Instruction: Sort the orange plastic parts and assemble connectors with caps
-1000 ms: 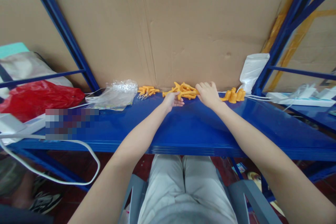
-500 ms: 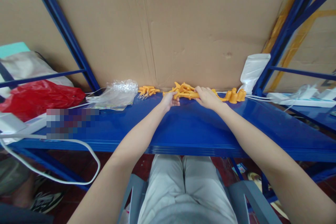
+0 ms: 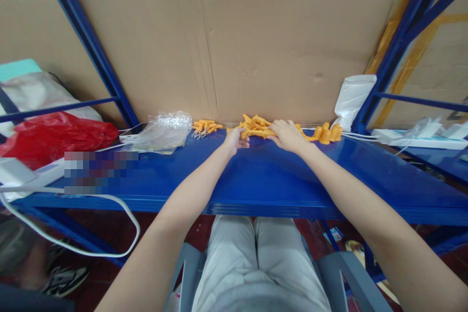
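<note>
At the back of the blue table, an orange ridged plastic piece point(image 3: 259, 133) stretches between my hands. My left hand point(image 3: 235, 141) has its fingers curled around the left end. Thumb and fingers of my right hand point(image 3: 288, 135) close over the right end from above, hiding it. Right behind lies a heap of orange plastic parts point(image 3: 255, 121), some with branching shapes. Several orange knobbed parts point(image 3: 326, 133) stand just right of my right hand. Left of my left hand, orange sticks point(image 3: 205, 126) lie with small metal screw-like pieces point(image 3: 200, 134).
Clear plastic bags point(image 3: 161, 131) and a red bag point(image 3: 62, 134) lie to the left. A cardboard sheet point(image 3: 274, 44) walls off the back. On the right are a white pouch point(image 3: 354, 97) and a power strip point(image 3: 420, 141). A white cable point(image 3: 135, 224) loops over the front edge.
Both hands stay in nearly the same place. The right fingers have shifted slightly left along the orange piece, and the piece has turned a little, showing its ridged side.
</note>
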Motion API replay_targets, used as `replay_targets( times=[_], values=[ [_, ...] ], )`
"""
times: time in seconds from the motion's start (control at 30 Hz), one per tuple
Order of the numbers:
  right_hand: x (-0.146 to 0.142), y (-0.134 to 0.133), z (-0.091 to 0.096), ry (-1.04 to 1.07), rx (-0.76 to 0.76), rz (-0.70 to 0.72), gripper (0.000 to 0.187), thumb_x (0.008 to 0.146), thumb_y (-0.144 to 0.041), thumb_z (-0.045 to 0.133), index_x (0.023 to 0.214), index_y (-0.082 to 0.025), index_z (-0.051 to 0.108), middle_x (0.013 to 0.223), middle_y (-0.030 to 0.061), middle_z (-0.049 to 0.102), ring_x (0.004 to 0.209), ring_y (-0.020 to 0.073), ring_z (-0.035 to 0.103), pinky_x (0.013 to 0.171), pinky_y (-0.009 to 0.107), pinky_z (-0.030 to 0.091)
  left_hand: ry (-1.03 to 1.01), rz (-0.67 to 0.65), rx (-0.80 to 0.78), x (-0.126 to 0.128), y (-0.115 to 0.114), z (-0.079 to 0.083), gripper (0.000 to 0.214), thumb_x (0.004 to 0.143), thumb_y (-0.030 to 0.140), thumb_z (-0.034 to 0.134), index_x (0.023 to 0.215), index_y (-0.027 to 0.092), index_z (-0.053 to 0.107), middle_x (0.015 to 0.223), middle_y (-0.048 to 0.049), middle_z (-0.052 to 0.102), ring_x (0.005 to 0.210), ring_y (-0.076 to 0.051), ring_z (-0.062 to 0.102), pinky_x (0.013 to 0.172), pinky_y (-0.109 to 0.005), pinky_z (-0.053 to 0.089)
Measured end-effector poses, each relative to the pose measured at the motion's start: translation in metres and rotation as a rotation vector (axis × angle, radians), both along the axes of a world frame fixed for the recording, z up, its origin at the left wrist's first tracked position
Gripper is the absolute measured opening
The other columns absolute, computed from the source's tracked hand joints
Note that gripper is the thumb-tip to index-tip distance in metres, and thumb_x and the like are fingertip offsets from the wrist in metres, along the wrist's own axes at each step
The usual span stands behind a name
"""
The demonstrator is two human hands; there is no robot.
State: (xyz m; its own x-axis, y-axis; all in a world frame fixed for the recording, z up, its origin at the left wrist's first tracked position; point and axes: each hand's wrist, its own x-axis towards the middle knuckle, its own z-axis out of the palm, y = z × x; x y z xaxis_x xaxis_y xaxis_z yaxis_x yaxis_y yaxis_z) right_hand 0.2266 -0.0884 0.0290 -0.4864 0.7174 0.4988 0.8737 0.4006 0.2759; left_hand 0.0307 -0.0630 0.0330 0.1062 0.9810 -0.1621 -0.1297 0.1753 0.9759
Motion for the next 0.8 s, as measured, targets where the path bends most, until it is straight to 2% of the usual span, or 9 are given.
replay_targets(
  times=[0.2,0.37,0.43,0.6,0.7,0.8],
  values=[
    [-0.002,-0.003,0.003,0.008,0.013,-0.008,0.027,0.096,-0.026,0.048,0.116,-0.013,0.062,0.115,0.0180,0.065,0.108,0.0313,0.054,0.089,0.039,0.032,-0.001,0.027,0.000,0.002,0.000,-0.001,0.016,0.091,0.022,0.044,0.083,0.018,0.057,0.040,0.0039,0.048,0.028,-0.013,0.044,0.037,-0.022,0.041],
    [0.004,-0.002,0.004,0.053,0.107,-0.011,0.028,0.092,-0.014,0.041,0.111,-0.017,0.061,0.109,0.0162,0.065,0.105,0.0306,0.052,0.089,0.041,0.031,-0.095,0.076,-0.031,-0.004,0.003,0.000,0.018,0.091,0.020,0.039,0.082,0.019,0.055,0.038,0.0047,0.045,0.029,-0.012,0.041,0.038,-0.022,0.041],
    [0.010,0.000,0.004,0.089,0.140,-0.050,0.026,0.092,-0.017,0.041,0.109,-0.017,0.060,0.107,0.0165,0.064,0.105,0.0313,0.052,0.089,0.041,0.032,-0.133,0.117,-0.036,-0.011,0.006,0.001,0.020,0.092,0.020,0.037,0.082,0.019,0.055,0.038,0.0052,0.043,0.029,-0.012,0.039,0.038,-0.022,0.040],
    [0.025,0.006,0.007,0.197,0.120,-0.271,0.031,0.094,-0.034,0.046,0.112,-0.013,0.061,0.115,0.0207,0.061,0.111,0.0356,0.051,0.088,0.046,0.038,-0.192,0.223,-0.036,-0.023,0.013,0.004,0.023,0.096,0.020,0.036,0.078,0.019,0.051,0.041,0.0058,0.045,0.028,-0.009,0.039,0.040,-0.020,0.040],
    [0.033,0.006,0.015,0.314,0.074,-0.424,0.033,0.091,-0.034,0.050,0.111,-0.012,0.064,0.118,0.0217,0.061,0.113,0.0367,0.053,0.089,0.048,0.041,-0.206,0.256,-0.038,-0.023,0.014,0.004,0.022,0.096,0.019,0.038,0.079,0.018,0.052,0.043,0.0052,0.046,0.027,-0.010,0.039,0.039,-0.020,0.039],
    [0.047,0.003,0.029,0.441,-0.020,-0.592,0.032,0.086,-0.030,0.057,0.111,-0.012,0.066,0.111,0.0200,0.067,0.107,0.0348,0.060,0.088,0.045,0.044,-0.204,0.242,-0.018,-0.021,0.013,0.002,0.020,0.095,0.018,0.039,0.080,0.017,0.053,0.043,0.0050,0.047,0.028,-0.010,0.039,0.038,-0.020,0.039]
  ],
)
